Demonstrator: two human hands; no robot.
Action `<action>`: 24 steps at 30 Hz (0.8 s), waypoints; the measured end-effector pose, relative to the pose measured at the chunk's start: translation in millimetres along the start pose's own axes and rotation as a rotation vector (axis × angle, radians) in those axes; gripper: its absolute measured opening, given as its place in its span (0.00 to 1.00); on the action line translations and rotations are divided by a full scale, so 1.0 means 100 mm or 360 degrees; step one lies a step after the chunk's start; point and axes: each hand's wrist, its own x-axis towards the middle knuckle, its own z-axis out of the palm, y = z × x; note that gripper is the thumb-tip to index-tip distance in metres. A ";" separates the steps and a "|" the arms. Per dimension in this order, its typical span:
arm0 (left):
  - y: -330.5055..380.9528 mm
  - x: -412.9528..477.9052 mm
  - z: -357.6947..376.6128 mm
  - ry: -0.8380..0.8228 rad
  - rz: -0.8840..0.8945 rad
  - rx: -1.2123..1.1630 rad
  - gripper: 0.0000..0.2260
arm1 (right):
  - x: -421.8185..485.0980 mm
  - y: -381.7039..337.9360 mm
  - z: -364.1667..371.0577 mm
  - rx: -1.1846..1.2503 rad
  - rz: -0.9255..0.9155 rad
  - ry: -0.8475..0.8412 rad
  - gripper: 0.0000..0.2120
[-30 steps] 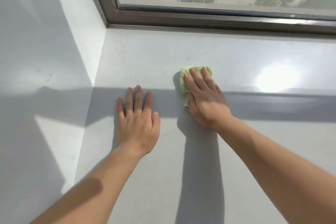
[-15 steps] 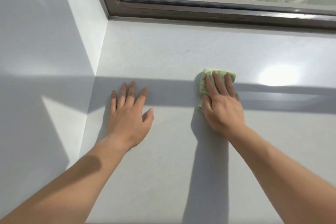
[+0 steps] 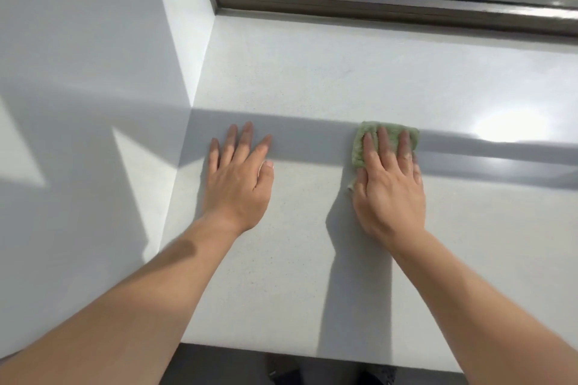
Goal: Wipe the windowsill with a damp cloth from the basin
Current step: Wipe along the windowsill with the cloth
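Observation:
A wide pale grey windowsill (image 3: 312, 78) fills the view below a brown-framed window. My right hand (image 3: 389, 187) lies flat on a folded green cloth (image 3: 359, 147), pressing it onto the sill with the fingers spread over it; only the cloth's far and left edges show. My left hand (image 3: 239, 176) rests palm down on the bare sill to the left of the cloth, fingers apart, holding nothing. No basin is in view.
The brown window frame (image 3: 375, 6) runs along the far side of the sill. A white side wall (image 3: 93, 72) closes the left end. The sill's front edge (image 3: 312, 353) is near the bottom, with dark floor below. Sun glare lies at the right.
My right hand has slid the cloth to the right along the sill, away from my left hand. The view has dropped back, and the sill's front edge now shows.

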 end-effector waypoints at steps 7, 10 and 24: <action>-0.08 -0.09 0.00 0.0181 -0.0054 -0.0397 0.26 | -0.78 -0.58 0.25 -0.0067 -0.0812 -0.0147 0.31; -0.14 -0.39 -0.02 0.0187 -0.0112 -0.0217 0.27 | -0.73 -0.20 0.16 -0.0061 -0.0626 -0.0090 0.30; -0.18 -0.70 -0.05 -0.0068 0.0002 0.0089 0.26 | -1.21 -0.32 0.25 -0.0061 -0.0583 -0.0083 0.31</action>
